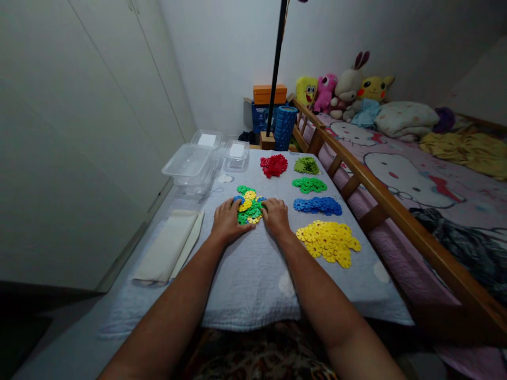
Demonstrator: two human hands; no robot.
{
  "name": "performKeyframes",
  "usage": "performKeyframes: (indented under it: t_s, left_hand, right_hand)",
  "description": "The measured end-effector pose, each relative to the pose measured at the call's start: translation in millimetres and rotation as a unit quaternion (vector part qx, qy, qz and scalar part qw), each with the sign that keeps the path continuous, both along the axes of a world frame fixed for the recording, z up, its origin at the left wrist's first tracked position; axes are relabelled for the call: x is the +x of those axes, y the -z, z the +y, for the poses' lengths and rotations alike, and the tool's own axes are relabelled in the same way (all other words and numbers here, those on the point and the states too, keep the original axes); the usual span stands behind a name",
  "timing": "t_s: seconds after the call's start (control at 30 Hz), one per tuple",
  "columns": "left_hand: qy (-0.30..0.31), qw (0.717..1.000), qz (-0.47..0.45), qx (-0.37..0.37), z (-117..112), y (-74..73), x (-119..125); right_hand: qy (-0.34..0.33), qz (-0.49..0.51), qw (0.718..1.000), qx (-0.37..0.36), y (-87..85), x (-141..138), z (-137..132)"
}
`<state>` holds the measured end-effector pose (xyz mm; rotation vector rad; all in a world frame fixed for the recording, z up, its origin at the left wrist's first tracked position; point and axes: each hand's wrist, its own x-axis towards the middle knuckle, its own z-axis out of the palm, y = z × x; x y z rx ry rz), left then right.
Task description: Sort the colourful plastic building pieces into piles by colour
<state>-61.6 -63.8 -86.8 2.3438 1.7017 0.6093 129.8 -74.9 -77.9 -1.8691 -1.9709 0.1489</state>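
A small mixed pile of green, yellow and blue notched plastic discs (250,210) lies at the middle of the cloth-covered table (253,295). Against its left edge rests my left hand (229,219), open, thumb reaching along the near side. My right hand (276,215) touches the opposite edge with bent, loosely open fingers; its fingertips are partly hidden. To the right, sorted by colour, are yellow discs (328,240), blue discs (317,206), green discs (309,184) and olive-green discs (307,165). Red discs (273,165) form a heap farther back.
Clear plastic containers (188,162) stand at the back left, near a smaller lidded box (236,153). Folded beige cloth (168,247) lies on the left. A wooden bed rail (380,195) runs along the right side. Behind the table rises a black pole (276,68) beside a blue roller (285,128).
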Motion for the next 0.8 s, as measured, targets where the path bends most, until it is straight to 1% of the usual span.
performKeyframes:
  t_s: [0.17,0.23,0.3,0.37,0.47,0.53,0.6,0.7,0.8]
  left_hand:
    - [0.003,1.0,-0.006,0.004,0.3,2.1,-1.5]
    - [0.004,1.0,-0.008,0.004,0.5,2.5,-2.0]
    - [0.004,1.0,-0.009,0.003,0.9,2.8,-2.2]
    - [0.003,1.0,-0.007,0.0,1.3,3.0,-2.2]
    - [0.001,1.0,-0.003,-0.002,1.5,3.2,-2.1]
    - [0.001,1.0,0.0,-0.002,1.5,3.3,-2.2]
    - [0.001,1.0,0.001,-0.002,1.7,3.5,-2.3]
    - [0.002,1.0,0.0,0.0,2.2,3.3,-2.4]
    - [0.005,1.0,0.0,0.003,2.5,2.8,-2.3]
  right_hand:
    - [0.018,0.035,0.997,0.059,0.4,4.6,3.4]
    - [0.04,0.056,0.994,0.085,-4.1,11.6,8.1]
    - [0.063,0.082,0.99,0.094,-11.8,24.4,15.9]
    - [0.081,0.113,0.987,0.085,-22.2,43.7,26.7]
    - [0.119,0.153,0.979,0.059,-39.5,81.8,46.4]
    - [0.169,0.159,0.972,0.048,-49.3,109.1,60.2]
    - [0.22,0.15,0.963,0.041,-55.5,134.4,73.2]
    - [0.26,0.141,0.955,0.027,-56.3,163.9,89.3]
    - [0.281,0.146,0.948,0.009,-49.8,181.0,100.5]
